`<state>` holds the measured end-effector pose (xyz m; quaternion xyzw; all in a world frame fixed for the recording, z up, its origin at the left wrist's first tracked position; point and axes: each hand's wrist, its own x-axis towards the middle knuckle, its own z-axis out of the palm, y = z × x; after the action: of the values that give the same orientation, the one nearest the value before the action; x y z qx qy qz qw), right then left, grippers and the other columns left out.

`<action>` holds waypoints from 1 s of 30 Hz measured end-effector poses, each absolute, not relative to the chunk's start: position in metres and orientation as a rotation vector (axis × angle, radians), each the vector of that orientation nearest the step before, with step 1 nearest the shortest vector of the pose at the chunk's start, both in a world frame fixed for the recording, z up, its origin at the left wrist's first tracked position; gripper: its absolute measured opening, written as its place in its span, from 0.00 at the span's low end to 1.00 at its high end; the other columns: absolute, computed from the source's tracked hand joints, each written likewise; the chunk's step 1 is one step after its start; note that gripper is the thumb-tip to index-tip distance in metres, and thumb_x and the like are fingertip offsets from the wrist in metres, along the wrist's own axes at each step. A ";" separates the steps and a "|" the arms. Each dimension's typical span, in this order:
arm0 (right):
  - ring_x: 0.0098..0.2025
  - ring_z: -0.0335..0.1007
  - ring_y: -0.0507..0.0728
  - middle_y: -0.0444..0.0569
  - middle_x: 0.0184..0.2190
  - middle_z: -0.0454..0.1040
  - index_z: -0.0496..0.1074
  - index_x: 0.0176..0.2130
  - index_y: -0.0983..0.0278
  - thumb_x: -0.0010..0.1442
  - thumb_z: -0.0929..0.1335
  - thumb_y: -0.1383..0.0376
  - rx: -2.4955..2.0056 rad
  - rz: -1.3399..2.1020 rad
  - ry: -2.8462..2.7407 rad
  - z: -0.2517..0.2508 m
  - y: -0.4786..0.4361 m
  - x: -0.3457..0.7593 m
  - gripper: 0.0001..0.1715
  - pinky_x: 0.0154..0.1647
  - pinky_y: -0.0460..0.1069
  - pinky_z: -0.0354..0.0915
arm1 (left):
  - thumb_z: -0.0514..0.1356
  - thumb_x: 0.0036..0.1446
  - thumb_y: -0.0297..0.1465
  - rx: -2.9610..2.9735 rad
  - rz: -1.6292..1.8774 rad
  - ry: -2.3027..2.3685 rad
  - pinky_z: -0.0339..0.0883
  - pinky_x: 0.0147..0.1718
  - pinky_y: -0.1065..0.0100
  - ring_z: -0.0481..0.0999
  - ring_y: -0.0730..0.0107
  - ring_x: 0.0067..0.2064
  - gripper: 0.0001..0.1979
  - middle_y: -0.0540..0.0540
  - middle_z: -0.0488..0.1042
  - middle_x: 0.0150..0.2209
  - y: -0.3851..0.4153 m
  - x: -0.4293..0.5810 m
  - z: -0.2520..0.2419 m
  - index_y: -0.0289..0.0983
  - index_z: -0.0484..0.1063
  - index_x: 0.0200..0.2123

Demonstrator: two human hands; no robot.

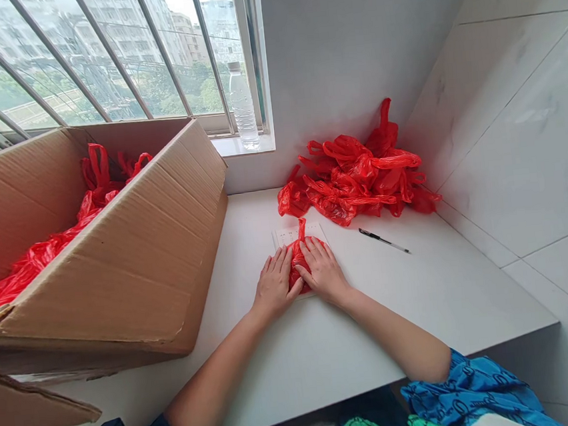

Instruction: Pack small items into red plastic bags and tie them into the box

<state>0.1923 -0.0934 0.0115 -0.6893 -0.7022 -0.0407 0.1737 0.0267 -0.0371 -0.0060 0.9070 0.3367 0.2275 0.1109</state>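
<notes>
Red plastic bag (297,263) lies folded and bunched on a small white printed sheet (289,236), right between the person's hands, with a twisted strip of it sticking up just beyond the fingertips. The left hand (273,285) presses against the bag's left side, and the right hand (324,271) rests on its right side. Their fingers (279,263) lie flat and slightly spread, pressing down and pinching nothing. Ahead of the fingers and a little to the right, a heap of red plastic bags (355,176) sits on the white desk (375,321) against the wall. A black pen (384,240) lies just right of the fingers, near that heap. Left of the fingers stands a large open cardboard box (117,256) holding more red bags (98,184). Farther ahead, beyond the fingers, a plastic water bottle (242,106) stands on the window sill (242,145).
</notes>
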 end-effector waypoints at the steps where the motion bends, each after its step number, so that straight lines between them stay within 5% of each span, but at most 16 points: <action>1: 0.73 0.41 0.64 0.58 0.71 0.51 0.53 0.70 0.68 0.71 0.55 0.52 -1.957 -0.112 -1.994 0.012 -0.093 0.192 0.36 0.71 0.63 0.42 | 0.51 0.64 0.41 2.665 0.673 0.986 0.47 0.68 0.50 0.52 0.54 0.71 0.35 0.38 0.53 0.70 -0.037 0.027 -0.006 0.34 0.50 0.70; 30: 0.73 0.41 0.63 0.57 0.71 0.50 0.52 0.70 0.69 0.72 0.55 0.52 -2.008 -0.068 -2.005 0.015 -0.094 0.192 0.36 0.72 0.61 0.41 | 0.50 0.66 0.42 2.686 0.604 1.023 0.48 0.69 0.51 0.49 0.56 0.72 0.34 0.39 0.51 0.71 -0.037 0.028 -0.007 0.32 0.49 0.70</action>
<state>0.1919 -0.0940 0.0155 -0.6992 -0.6984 -0.0235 0.1511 0.0281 -0.0373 -0.0071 0.9098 0.3464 0.2045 0.1020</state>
